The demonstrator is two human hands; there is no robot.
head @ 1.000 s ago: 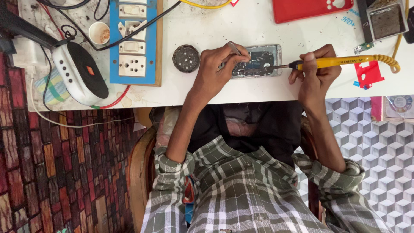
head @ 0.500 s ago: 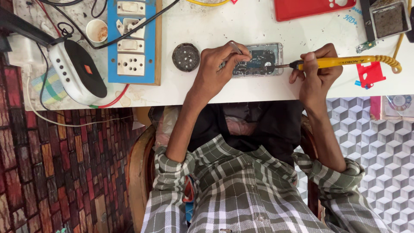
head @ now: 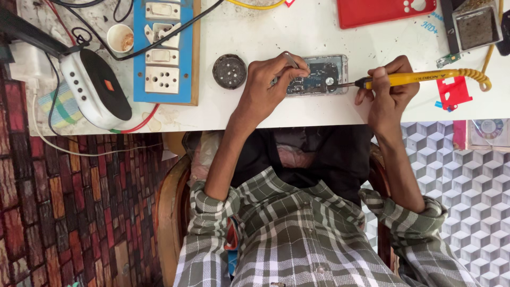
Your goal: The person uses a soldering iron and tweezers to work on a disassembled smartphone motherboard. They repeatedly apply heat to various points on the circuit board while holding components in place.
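Note:
An opened phone [head: 320,74] with its circuit board bare lies on the white table [head: 276,32]. My left hand [head: 268,85] rests on the phone's left end and pinches thin metal tweezers [head: 291,60] over the board. My right hand [head: 387,90] grips a yellow soldering iron [head: 425,78], its tip reaching the phone's right edge.
A round dark metal piece [head: 229,70] sits left of the phone. Further left are a blue switch-and-socket board [head: 163,50], a small cup [head: 120,38] and a white-black lamp head [head: 95,87]. A red phone case [head: 385,11], a square dish [head: 474,24] and a red clip [head: 453,92] lie to the right.

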